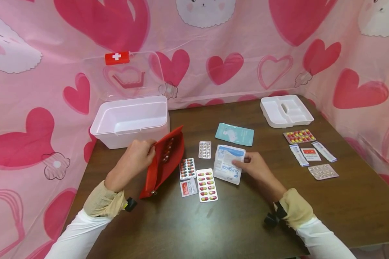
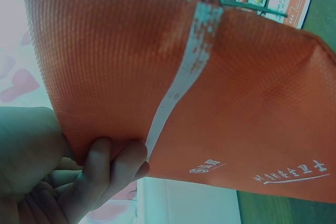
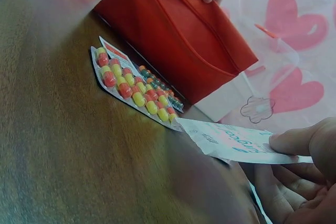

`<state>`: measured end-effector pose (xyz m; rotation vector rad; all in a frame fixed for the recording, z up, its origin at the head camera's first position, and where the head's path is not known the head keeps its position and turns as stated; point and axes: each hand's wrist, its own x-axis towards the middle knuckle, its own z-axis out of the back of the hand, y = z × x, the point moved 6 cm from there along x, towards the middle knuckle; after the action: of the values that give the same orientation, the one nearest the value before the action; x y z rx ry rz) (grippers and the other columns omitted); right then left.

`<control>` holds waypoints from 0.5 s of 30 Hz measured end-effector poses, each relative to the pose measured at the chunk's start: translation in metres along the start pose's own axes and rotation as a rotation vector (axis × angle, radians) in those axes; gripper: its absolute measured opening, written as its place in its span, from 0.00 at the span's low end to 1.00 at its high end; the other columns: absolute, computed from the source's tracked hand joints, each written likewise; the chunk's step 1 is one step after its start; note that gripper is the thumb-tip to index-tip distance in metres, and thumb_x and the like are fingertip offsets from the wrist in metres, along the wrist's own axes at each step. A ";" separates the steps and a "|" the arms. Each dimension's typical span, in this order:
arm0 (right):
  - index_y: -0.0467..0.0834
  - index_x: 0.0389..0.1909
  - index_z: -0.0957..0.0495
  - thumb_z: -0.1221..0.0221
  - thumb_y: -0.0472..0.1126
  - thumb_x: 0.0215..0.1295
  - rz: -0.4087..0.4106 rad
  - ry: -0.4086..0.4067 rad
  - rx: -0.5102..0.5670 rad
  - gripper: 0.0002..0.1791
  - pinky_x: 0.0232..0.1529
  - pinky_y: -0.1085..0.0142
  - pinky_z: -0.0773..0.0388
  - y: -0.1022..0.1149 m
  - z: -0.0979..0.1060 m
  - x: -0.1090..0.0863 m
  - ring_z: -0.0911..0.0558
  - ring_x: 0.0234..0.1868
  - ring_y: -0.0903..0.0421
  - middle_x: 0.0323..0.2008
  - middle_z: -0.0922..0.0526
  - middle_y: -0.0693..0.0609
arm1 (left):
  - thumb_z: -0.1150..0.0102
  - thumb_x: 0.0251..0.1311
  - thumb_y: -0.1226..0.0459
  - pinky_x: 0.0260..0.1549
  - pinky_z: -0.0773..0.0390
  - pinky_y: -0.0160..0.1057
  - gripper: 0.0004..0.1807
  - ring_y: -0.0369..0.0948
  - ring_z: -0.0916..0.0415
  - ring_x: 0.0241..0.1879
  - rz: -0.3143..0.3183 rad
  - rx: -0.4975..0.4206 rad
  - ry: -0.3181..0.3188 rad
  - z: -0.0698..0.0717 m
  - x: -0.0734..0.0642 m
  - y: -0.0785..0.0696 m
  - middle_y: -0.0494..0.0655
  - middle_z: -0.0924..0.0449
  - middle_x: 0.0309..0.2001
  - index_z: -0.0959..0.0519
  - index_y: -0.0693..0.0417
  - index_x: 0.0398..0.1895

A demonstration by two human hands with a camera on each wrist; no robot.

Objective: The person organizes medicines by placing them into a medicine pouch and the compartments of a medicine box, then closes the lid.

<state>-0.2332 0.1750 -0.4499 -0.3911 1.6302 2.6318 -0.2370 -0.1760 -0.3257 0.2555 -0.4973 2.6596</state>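
Note:
My left hand (image 1: 133, 163) grips the edge of a red zippered pouch (image 1: 168, 169), held tilted with its mouth open; a blister pack (image 1: 167, 149) shows inside. In the left wrist view, fingers and thumb pinch the fabric of the pouch (image 2: 115, 66). My right hand (image 1: 259, 169) pinches the right edge of a white and blue packet (image 1: 227, 163) marked "Surgical", thumb on top. The packet (image 3: 231, 142) appears tilted in the right wrist view. Between the hands lie red-yellow capsules (image 1: 206, 185), dark-and-orange capsules (image 1: 187, 168), a silver blister pack (image 1: 205, 149) and a small sachet (image 1: 188, 187).
Behind the pouch stands a white box (image 1: 136, 124), its clear lid (image 1: 123, 77) raised. A mint-green packet (image 1: 235, 134) lies beyond the right hand. At the right are a white compartment tray (image 1: 298, 111), capsules (image 1: 299, 136), narrow sachets (image 1: 299, 155) and another blister pack (image 1: 323, 172).

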 end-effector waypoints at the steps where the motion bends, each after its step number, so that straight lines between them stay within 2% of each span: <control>1: 0.32 0.56 0.21 0.36 0.45 0.67 0.002 0.004 -0.004 0.24 0.38 0.68 0.21 0.000 0.000 0.000 0.18 0.37 0.54 0.48 0.14 0.37 | 0.47 0.60 0.74 0.20 0.20 0.36 0.10 0.43 0.23 0.20 0.000 0.002 0.000 0.000 0.000 0.000 0.59 0.15 0.29 0.17 0.67 0.39; 9: 0.32 0.55 0.21 0.35 0.45 0.66 0.004 0.017 -0.009 0.24 0.37 0.69 0.22 0.000 -0.001 0.002 0.18 0.37 0.54 0.47 0.14 0.38 | 0.48 0.60 0.74 0.20 0.22 0.37 0.09 0.43 0.25 0.20 -0.013 0.024 -0.009 0.000 0.000 -0.001 0.57 0.16 0.26 0.17 0.66 0.36; 15: 0.32 0.56 0.22 0.35 0.47 0.66 -0.029 0.022 0.016 0.26 0.36 0.69 0.22 -0.002 -0.001 0.003 0.17 0.36 0.55 0.47 0.13 0.38 | 0.47 0.60 0.74 0.20 0.21 0.37 0.09 0.43 0.23 0.20 -0.013 0.017 -0.007 -0.002 0.001 -0.001 0.57 0.15 0.28 0.17 0.66 0.38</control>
<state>-0.2353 0.1742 -0.4526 -0.4413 1.6381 2.6008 -0.2379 -0.1746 -0.3266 0.2725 -0.4738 2.6521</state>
